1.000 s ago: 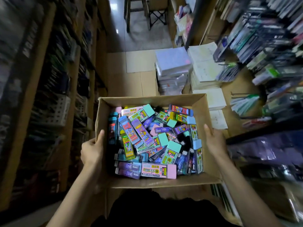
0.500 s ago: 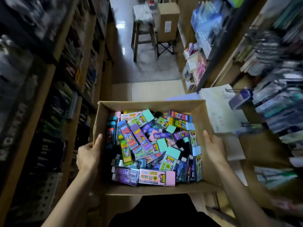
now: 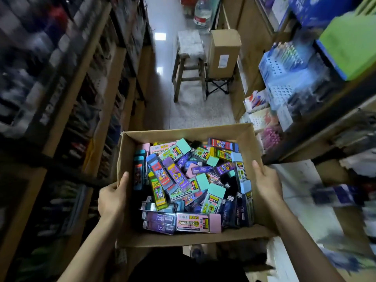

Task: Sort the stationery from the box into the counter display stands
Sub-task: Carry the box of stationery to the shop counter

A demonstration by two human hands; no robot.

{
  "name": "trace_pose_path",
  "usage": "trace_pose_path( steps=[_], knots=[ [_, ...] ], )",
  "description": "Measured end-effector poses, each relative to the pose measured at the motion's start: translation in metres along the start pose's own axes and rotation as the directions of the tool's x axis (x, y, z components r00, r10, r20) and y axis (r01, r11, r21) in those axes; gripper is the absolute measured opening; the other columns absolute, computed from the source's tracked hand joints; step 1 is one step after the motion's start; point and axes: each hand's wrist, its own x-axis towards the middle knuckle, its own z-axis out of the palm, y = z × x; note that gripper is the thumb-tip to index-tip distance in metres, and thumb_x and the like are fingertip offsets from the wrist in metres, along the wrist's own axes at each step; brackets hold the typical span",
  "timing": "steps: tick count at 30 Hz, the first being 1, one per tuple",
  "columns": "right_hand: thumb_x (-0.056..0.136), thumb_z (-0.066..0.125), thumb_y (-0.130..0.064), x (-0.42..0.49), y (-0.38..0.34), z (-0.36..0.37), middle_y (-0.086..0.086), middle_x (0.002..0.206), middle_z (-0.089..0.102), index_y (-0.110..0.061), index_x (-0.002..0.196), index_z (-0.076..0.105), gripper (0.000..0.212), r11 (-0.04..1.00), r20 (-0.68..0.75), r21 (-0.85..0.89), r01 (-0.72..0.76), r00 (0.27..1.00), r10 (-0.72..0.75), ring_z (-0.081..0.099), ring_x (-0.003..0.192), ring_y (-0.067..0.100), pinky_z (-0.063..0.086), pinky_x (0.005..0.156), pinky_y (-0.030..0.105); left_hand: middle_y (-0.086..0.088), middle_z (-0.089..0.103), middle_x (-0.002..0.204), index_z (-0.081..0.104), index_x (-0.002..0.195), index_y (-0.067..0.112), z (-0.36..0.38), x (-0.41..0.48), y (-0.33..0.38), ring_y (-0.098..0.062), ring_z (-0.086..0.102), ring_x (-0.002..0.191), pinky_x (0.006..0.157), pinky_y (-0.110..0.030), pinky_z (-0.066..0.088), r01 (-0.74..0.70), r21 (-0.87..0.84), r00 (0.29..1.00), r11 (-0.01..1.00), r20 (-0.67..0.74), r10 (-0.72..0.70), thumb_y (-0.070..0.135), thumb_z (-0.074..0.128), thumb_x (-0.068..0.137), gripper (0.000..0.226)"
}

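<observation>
Stocked shelves [image 3: 61,102] line both sides of the aisle. Between them I hold the open cardboard box [image 3: 183,239], with a wooden stool [image 3: 189,64] and a tall carton [image 3: 223,51] on the floor beyond it. My left grip [image 3: 113,200] clamps the box's left wall and my right grip [image 3: 266,184] its right wall, thumbs over the rims. Colourful stationery packs [image 3: 177,176] lie jumbled inside the box
</observation>
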Motion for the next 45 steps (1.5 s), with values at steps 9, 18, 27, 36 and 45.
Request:
trace_pose_path(
  steps=[9,18,27,36,45],
  knots=[
    [0.098,0.043,-0.038,0.143,-0.114,0.049,0.02,0.079,0.059,0.0,0.078,0.057,0.045,0.995,-0.038,0.044,-0.084,0.996,0.086,0.06,0.081,0.033,0.036,0.065,0.035,0.002,0.055,0.059,0.06,0.068,0.022,0.052,0.167,0.152,-0.022,0.051,0.06,0.063,-0.034,0.038,-0.06,0.057,0.996,0.997,0.066,0.057,0.064,0.053,0.083,0.045],
    [0.099,0.043,-0.033,0.315,-0.227,0.082,0.004,0.053,0.038,-0.016,0.055,0.035,0.048,0.994,-0.046,0.065,-0.091,0.994,0.095,0.042,0.056,0.02,0.023,0.049,0.03,0.001,0.059,0.059,0.061,0.06,0.019,0.12,0.3,0.303,-0.017,0.052,0.057,0.059,-0.034,0.04,-0.073,0.053,0.995,0.996,0.071,0.069,0.066,0.052,0.082,0.053],
    [0.099,0.039,-0.039,0.488,-0.344,0.088,0.009,0.064,0.05,-0.006,0.071,0.051,0.045,0.998,-0.027,0.029,-0.058,0.998,0.059,0.049,0.064,0.025,0.027,0.052,0.032,0.003,0.054,0.059,0.069,0.078,0.017,0.189,0.41,0.451,-0.018,0.048,0.057,0.061,-0.033,0.037,-0.017,0.016,0.999,1.0,0.033,0.017,0.063,0.054,0.083,0.049],
    [0.098,0.04,-0.04,0.62,-0.432,0.127,0.006,0.056,0.045,-0.009,0.064,0.047,0.046,0.981,-0.098,0.097,-0.167,0.98,0.176,0.043,0.051,0.021,0.025,0.049,0.028,0.005,0.057,0.065,0.072,0.1,0.013,0.261,0.552,0.588,-0.014,0.049,0.06,0.054,-0.03,0.036,-0.114,0.035,0.988,0.993,0.104,0.11,0.063,0.056,0.082,0.055],
    [0.099,0.041,-0.035,0.711,-0.505,0.146,0.006,0.056,0.043,-0.006,0.071,0.051,0.042,0.931,-0.195,0.227,-0.287,0.923,0.332,0.04,0.049,0.019,0.022,0.045,0.029,0.001,0.055,0.07,0.07,0.108,0.01,0.325,0.666,0.739,-0.02,0.049,0.067,0.063,-0.033,0.038,-0.265,0.114,0.936,0.957,0.269,0.227,0.06,0.056,0.084,0.057]
  ],
)
